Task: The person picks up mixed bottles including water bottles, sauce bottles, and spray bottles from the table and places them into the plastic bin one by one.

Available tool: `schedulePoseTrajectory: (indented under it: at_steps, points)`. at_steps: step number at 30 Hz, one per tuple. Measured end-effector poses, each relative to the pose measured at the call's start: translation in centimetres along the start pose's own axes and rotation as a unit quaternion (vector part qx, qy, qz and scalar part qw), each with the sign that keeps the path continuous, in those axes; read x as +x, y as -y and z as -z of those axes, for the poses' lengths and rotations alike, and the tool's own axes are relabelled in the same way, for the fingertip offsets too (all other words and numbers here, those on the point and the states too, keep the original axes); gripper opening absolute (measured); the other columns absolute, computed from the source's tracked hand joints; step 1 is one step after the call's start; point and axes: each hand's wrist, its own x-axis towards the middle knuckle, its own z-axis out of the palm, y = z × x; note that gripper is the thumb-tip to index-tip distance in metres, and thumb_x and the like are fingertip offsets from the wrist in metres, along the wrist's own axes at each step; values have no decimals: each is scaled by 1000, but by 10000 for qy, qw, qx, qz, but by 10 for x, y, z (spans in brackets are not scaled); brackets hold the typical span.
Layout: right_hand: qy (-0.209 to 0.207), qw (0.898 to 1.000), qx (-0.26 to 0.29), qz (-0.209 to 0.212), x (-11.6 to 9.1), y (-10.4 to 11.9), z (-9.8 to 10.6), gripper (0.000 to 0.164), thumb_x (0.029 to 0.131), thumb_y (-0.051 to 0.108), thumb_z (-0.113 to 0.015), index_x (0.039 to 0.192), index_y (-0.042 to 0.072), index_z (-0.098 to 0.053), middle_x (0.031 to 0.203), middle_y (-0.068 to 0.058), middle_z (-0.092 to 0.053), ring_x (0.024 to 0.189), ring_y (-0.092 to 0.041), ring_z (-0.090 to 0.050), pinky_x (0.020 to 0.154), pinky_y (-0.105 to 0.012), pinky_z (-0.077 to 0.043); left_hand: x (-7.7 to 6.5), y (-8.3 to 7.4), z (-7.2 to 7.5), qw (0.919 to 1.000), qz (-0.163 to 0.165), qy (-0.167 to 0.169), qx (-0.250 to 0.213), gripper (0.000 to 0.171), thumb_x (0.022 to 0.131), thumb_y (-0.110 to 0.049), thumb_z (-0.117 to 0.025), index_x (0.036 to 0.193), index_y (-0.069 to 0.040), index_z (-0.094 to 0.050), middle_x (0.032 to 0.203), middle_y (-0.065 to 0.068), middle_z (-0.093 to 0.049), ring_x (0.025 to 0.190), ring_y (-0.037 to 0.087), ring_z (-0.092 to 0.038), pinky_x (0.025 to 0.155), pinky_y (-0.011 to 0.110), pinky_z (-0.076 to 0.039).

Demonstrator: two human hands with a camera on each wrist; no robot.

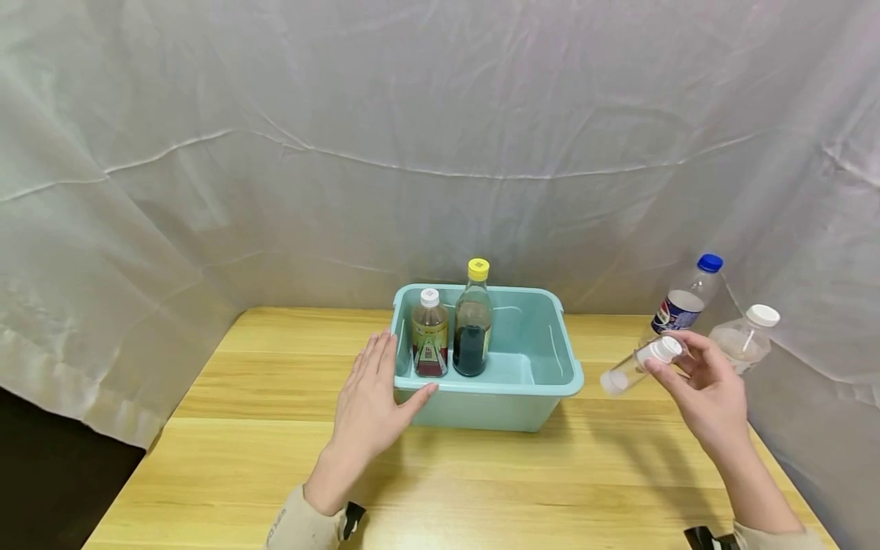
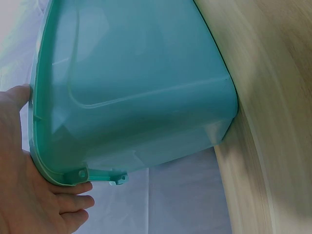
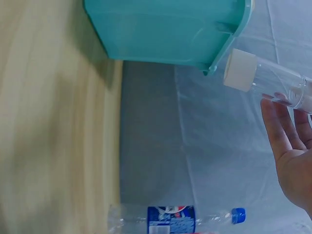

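A light-teal plastic bin (image 1: 474,412) stands on the table. My left hand (image 1: 371,397) rests at its front-left corner, fingers straight along the left side and thumb on the front rim. The left wrist view shows the thumb and fingers of that hand (image 2: 19,190) touching the rim. Right of the bin, my right hand (image 1: 715,393) pinches a small clear cylindrical bottle (image 1: 634,368) with white ends, tilted above the table. Inside the bin, a white-capped bottle with red liquid (image 1: 430,340) and a yellow-capped bottle with dark liquid (image 1: 472,336) stand upright.
Behind the right hand stand a clear bottle with a blue cap and blue label (image 1: 681,305) and a clear, wide bottle with a white cap (image 1: 745,340). Pale cloth (image 1: 440,153) hangs behind and beside the wooden table (image 1: 275,458).
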Motion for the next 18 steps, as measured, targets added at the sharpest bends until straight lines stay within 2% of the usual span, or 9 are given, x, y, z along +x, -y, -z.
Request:
schedulePoseTrajectory:
  at_steps: [11,15,18]
  points:
    - [244,9974,445,520,28,13,-15,47,88,-26,-62,133,-10,-58,109,0,-71,95,-8,-69,79,-13,-58,0,0,1,10000,51,56,-21,104,95,-79,-46,161,0,-31,169,16,-29,157,34,-26,128,48,-23]
    - [164,9975,323,607,36,16,-23,47,87,-25,-64,131,-12,-57,105,0,-72,87,-8,-67,71,-12,-57,0,0,1,10000,38,43,-20,104,95,-78,-47,161,1,-32,168,17,-29,156,35,-27,128,48,-23]
    - [171,9976,164,652,41,16,-28,47,87,-23,-66,132,-13,-57,105,0,-71,88,-8,-67,70,-12,-56,0,0,1,10000,27,36,-9,104,95,-78,-47,161,1,-32,168,17,-29,156,35,-27,128,48,-23]
